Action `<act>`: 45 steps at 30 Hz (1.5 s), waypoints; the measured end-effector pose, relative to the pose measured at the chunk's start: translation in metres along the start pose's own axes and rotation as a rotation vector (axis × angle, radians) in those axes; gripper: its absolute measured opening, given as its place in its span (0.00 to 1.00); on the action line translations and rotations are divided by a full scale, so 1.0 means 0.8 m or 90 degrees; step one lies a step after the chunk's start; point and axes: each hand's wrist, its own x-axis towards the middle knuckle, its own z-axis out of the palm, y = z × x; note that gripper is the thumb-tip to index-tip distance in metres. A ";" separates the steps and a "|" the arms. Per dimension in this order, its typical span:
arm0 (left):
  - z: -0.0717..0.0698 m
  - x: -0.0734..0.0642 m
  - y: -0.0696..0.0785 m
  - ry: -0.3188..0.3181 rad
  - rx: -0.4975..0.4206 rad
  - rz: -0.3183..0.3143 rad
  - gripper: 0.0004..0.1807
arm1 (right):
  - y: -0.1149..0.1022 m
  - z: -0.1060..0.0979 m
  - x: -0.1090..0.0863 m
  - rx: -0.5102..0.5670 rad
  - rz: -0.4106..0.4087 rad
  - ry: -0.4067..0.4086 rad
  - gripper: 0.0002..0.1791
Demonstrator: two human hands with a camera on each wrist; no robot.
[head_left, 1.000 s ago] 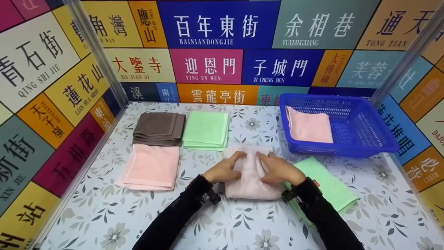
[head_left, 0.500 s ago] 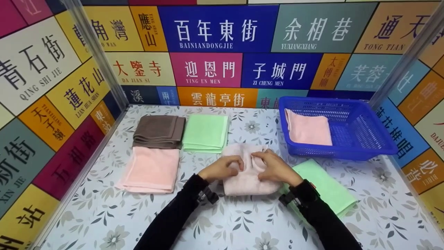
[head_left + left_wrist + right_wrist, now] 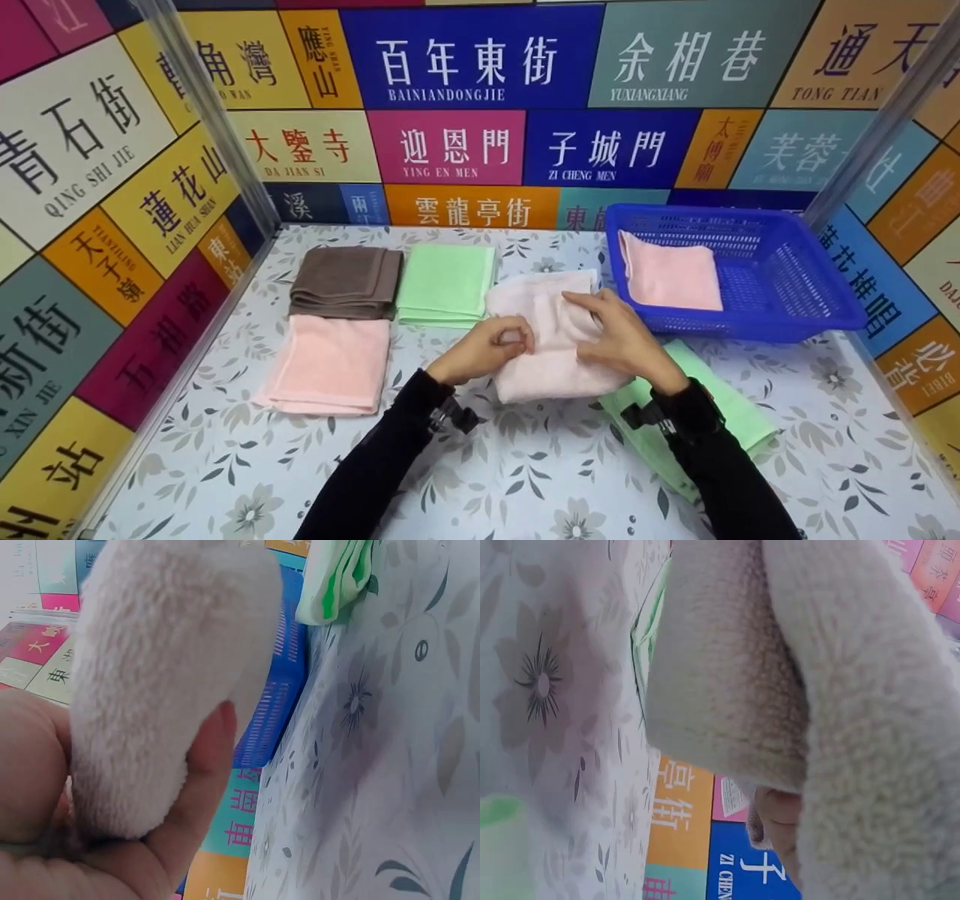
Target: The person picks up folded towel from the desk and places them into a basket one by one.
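A pale pink folded towel (image 3: 540,375) is held up off the table between my two hands. My left hand (image 3: 484,351) pinches its left side; in the left wrist view thumb and fingers close round the fuzzy fold (image 3: 165,675). On the right side, my right hand (image 3: 626,341) grips the towel with the thumb in front. The towel (image 3: 870,712) fills most of the right wrist view and hides much of that hand. Beneath the right forearm a green towel (image 3: 720,405) lies slantwise on the table.
At the back right stands a blue plastic basket (image 3: 787,322) with a folded pink towel (image 3: 671,274) inside. Folded brown (image 3: 345,281), green (image 3: 446,283) and pink towels (image 3: 330,364) lie on the left of the flower-patterned table (image 3: 247,480). Sign-covered walls enclose three sides.
The pale pink towel has come up off the table and moved slightly away and to the right. Both hands moved with it, and the left fingers are more tightly curled.
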 end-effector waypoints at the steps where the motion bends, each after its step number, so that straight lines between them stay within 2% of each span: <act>1: 0.002 0.002 0.001 0.014 0.001 -0.001 0.09 | 0.000 -0.003 0.000 -0.002 0.000 0.005 0.45; 7: 0.020 0.019 0.009 0.126 0.010 0.008 0.11 | 0.004 -0.031 -0.001 -0.020 0.004 0.057 0.46; 11: 0.031 0.036 0.011 0.161 0.003 0.048 0.13 | 0.010 -0.049 -0.001 -0.027 -0.003 0.101 0.47; 16: 0.041 0.068 0.020 0.138 -0.012 0.078 0.13 | 0.020 -0.067 -0.002 -0.064 -0.020 0.154 0.46; 21: 0.056 0.112 0.039 0.107 -0.050 0.058 0.16 | 0.033 -0.091 -0.005 -0.099 0.023 0.196 0.45; 26: 0.077 0.155 0.060 0.104 -0.057 0.029 0.18 | 0.049 -0.119 -0.011 -0.125 0.089 0.241 0.45; 31: 0.102 0.195 0.076 0.111 -0.078 0.033 0.19 | 0.067 -0.139 -0.015 -0.156 0.092 0.327 0.43; 34: 0.118 0.219 0.079 0.118 -0.106 0.035 0.18 | 0.077 -0.146 -0.018 -0.156 0.094 0.387 0.42; 38: 0.139 0.244 0.072 0.125 -0.154 0.049 0.18 | 0.095 -0.146 -0.021 -0.155 0.112 0.452 0.40; 41: 0.150 0.255 0.063 0.122 -0.125 0.074 0.20 | 0.114 -0.139 -0.022 -0.158 0.110 0.485 0.39; 43: 0.154 0.258 0.057 0.111 -0.058 0.076 0.22 | 0.126 -0.132 -0.021 -0.159 0.105 0.503 0.37; 45: 0.157 0.260 0.054 0.100 0.035 0.066 0.25 | 0.138 -0.127 -0.020 -0.158 0.100 0.519 0.36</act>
